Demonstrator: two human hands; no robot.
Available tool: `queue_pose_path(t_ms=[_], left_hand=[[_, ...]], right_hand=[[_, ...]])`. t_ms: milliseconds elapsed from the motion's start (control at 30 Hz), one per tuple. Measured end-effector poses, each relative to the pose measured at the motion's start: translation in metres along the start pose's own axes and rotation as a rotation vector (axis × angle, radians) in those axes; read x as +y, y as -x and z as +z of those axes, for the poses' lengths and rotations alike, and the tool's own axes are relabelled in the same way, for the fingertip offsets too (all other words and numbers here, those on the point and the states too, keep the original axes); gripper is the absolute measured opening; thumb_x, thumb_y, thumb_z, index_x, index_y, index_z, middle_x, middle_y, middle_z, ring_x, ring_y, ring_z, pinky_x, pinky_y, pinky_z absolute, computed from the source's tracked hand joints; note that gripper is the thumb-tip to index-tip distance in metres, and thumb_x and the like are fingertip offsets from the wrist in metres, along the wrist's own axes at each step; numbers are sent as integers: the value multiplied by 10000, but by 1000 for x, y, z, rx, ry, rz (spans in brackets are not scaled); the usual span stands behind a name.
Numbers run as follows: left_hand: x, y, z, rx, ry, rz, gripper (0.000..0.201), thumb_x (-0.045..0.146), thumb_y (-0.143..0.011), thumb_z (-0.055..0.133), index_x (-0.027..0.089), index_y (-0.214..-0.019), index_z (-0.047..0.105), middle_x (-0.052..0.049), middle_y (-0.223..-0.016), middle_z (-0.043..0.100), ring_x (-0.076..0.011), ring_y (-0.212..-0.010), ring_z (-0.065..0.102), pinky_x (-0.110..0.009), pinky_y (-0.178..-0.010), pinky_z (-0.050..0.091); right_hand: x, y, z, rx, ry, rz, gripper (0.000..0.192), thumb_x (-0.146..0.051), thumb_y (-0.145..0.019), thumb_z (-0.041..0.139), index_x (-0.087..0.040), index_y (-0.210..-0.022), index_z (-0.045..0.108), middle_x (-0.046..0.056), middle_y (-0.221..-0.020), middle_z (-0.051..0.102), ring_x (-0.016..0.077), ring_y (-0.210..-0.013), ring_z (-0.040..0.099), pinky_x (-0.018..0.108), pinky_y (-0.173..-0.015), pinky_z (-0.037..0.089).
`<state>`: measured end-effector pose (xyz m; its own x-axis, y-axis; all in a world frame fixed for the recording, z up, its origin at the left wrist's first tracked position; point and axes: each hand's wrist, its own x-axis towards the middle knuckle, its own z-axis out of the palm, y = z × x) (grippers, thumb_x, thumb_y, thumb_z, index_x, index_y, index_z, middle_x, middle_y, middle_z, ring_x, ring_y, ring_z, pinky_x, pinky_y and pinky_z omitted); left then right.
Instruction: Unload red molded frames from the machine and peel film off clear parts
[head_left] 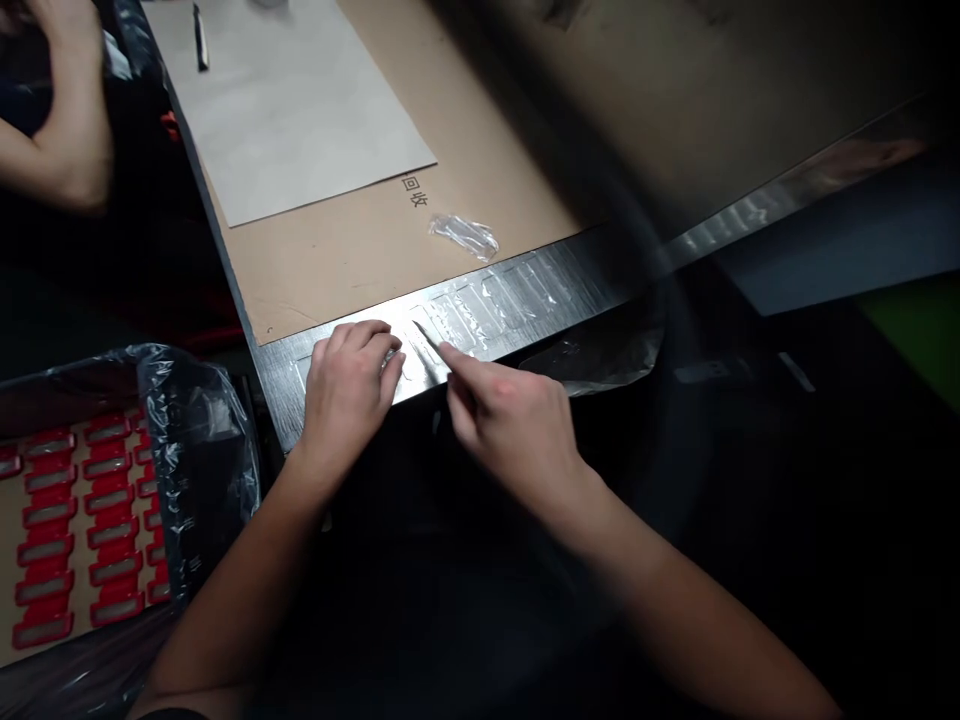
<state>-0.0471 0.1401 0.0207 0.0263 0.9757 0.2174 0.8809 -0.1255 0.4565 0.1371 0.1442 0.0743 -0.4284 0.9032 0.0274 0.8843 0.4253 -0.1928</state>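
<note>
Nearest you: your right hand (517, 425) holds a thin pointed tool (429, 338), fingers pinched on it, tip on the metal strip (525, 285) at the tabletop (352, 240) edge. Your left hand (349, 385) presses on the strip just left of the tip, fingers curled together. Clear film pieces (480, 305) line the strip right of the tool, apparently not yet worked. One crumpled film scrap (465, 235) lies beyond the strip. Red parts fill the box (75, 520) far left of it.

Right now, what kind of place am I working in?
Probably a small assembly or packing workbench. A box lined with plastic holds rows of red parts, clear film pieces lie along the table's metal edge, and another person's arm rests nearby.
</note>
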Motion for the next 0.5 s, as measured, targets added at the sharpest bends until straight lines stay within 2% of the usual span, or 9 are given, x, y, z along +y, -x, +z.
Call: queue_pose_path(t_ms=[133, 233, 500], left_hand=[[-6, 8, 0, -19, -27, 48, 159, 245, -998, 622, 228, -1150, 664, -65, -1317, 649, -284, -1214, 568, -459, -999, 424], [-6, 10, 4, -7, -24, 31, 153, 238, -1001, 619, 235, -1149, 658, -66, -1330, 640, -281, -1231, 561, -458, -1006, 419], [-4, 8, 1, -16, -13, 19, 130, 224, -998, 626, 231, -1126, 650, -64, -1334, 632, -286, -1229, 560, -460, -998, 412]], right_hand=[[-15, -29, 15, -68, 59, 15, 464, -267, -1001, 492, -257, -1452, 603, 67, -868, 764, 181, -671, 656, 303, -559, 270], [-16, -32, 21, -80, 77, 17, 468, -271, -1017, 458, -241, -1465, 589, 73, -881, 762, 187, -671, 651, 309, -556, 255], [-2, 11, 13, -97, 103, -34, 466, -247, -1015, 496, -239, -1471, 593, 28, -733, 697, 124, -535, 538, 308, -519, 177]])
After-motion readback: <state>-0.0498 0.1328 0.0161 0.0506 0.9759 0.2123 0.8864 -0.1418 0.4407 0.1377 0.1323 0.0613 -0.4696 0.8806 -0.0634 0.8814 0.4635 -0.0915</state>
